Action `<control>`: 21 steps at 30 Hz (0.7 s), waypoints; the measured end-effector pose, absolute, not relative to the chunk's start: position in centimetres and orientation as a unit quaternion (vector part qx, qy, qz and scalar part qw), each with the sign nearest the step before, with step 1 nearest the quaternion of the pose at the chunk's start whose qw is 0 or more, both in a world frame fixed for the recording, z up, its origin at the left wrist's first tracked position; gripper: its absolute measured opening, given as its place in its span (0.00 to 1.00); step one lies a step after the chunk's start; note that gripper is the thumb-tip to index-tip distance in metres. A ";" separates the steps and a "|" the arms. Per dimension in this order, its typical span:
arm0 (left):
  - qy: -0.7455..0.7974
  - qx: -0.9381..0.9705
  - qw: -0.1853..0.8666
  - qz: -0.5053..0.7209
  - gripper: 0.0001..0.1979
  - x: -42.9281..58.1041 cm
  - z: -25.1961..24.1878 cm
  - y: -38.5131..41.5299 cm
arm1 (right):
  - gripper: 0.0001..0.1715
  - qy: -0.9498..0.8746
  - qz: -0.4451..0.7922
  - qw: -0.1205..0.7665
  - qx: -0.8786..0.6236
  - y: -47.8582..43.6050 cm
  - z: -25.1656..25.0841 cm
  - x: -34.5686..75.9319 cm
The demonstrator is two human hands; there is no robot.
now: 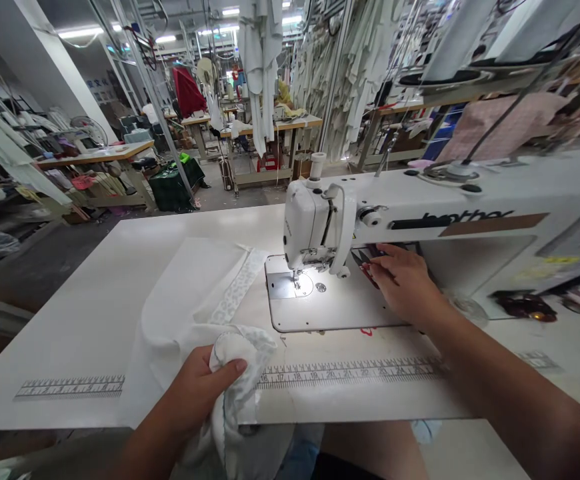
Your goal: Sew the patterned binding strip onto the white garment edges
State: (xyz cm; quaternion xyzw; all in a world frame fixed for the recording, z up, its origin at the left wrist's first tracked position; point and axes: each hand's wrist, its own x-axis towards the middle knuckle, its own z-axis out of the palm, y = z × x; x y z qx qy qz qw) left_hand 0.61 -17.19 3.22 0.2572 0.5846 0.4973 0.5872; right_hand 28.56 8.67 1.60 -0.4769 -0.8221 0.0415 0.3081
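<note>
White fabric with a pale spotted band lies on the table left of the sewing machine. My left hand is closed on a bunched part of this fabric at the table's front edge, thumb on top; a dark stitched line shows along the bunched edge. Under the machine's arm, my right hand has its fingers closed around a pair of thread snips, with dark blades pointing left and a reddish part below. Its palm side is hidden. No fabric lies under the lit needle area.
A printed ruler strip runs along the table's front edge. A dark brown object lies at the right by the machine's base. Beyond stand other worktables, hanging white garments and a metal pole.
</note>
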 end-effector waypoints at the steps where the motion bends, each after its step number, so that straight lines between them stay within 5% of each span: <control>1: 0.585 0.260 0.587 0.495 0.17 0.6 3.2 -17.2 | 0.11 -0.816 0.049 0.313 -0.484 8.3 2.0 28.5; 13: 0.586 0.260 0.568 0.515 0.17 0.8 3.1 -17.1 | 0.20 -0.808 0.273 0.246 -0.460 -3.9 3.3 27.9; 21: 0.569 0.253 0.560 0.546 0.17 1.0 3.3 -17.0 | 0.11 -0.868 0.330 0.244 -0.280 -9.9 2.0 20.7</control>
